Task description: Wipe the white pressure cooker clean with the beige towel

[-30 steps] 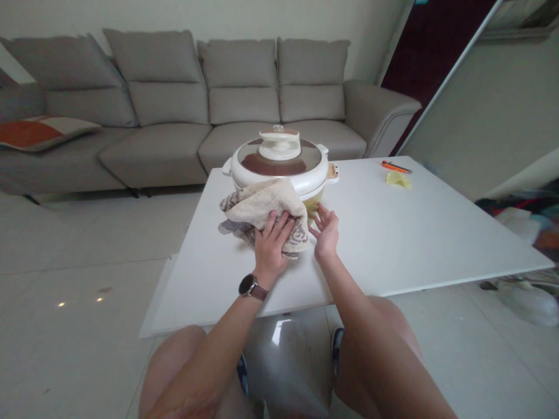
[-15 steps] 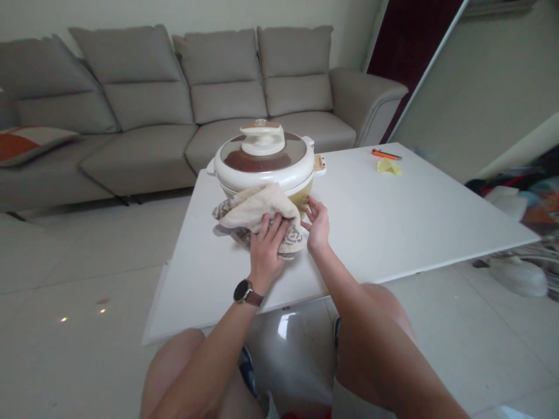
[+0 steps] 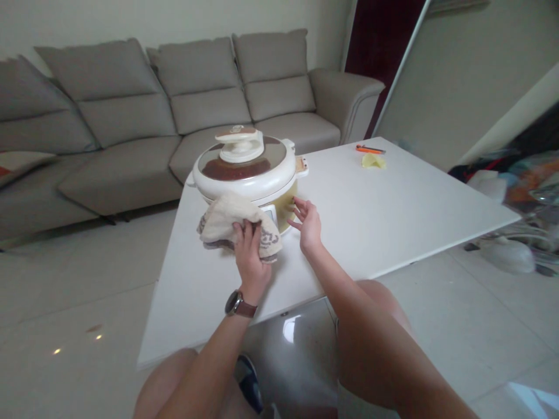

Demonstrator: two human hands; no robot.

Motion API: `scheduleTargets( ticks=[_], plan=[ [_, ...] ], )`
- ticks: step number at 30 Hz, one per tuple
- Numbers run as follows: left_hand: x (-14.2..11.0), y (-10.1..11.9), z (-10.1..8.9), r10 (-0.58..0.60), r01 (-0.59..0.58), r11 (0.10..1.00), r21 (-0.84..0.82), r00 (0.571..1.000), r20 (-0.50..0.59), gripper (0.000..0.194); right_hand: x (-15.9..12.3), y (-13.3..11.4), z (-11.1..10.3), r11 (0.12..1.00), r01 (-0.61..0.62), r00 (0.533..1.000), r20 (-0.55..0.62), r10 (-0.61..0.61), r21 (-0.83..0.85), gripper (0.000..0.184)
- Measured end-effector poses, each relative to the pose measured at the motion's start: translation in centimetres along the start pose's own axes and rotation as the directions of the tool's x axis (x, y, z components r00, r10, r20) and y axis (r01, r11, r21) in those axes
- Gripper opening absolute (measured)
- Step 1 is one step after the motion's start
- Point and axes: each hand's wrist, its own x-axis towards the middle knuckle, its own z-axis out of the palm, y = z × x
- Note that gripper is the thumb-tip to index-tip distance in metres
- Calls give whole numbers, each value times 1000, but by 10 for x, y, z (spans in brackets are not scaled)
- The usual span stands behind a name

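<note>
An electric cooking pot with a yellowish body and a white-rimmed glass lid stands on the white table. My left hand grips a cream cloth with a grey-brown pattern, held up against the front of the pot. The cloth covers the left part of the pot's front; a bit of a white panel shows at its right edge. My right hand is at the pot's right front side, fingers apart, with the fingertips at or touching the body. It holds nothing.
On the table's far right lie an orange-handled cutter and a crumpled yellow piece. A grey sofa stands behind the table. Assorted items sit on the floor to the right. My knees are under the near table edge.
The view has turned slightly right, so everything sits further left. The cloth has shifted left relative to the pot, uncovering part of a white front panel. My right hand stays beside the pot.
</note>
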Motion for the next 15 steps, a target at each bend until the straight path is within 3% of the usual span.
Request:
scheduleTargets(
  ticks=[4,7,9,12,15],
  plan=[
    [-11,11,7,20,-58,990,125,959,282,59,0,-5,1,1000,-9,1000,-21,9,-1,42],
    [-10,17,6,-5,-50,987,153,941,339,61,5,-14,-3,998,-59,998,-14,59,-9,44],
    [-7,19,1,-20,-19,992,125,952,306,62,9,-20,-7,997,-73,997,10,73,-24,46],
    [-1,19,-9,-45,46,999,-1,987,157,61,14,-23,-10,998,-49,998,40,51,-50,48],
    [0,12,-16,-196,187,958,-216,981,-18,62,16,-22,-9,997,-25,999,41,28,-74,48]
  ],
)
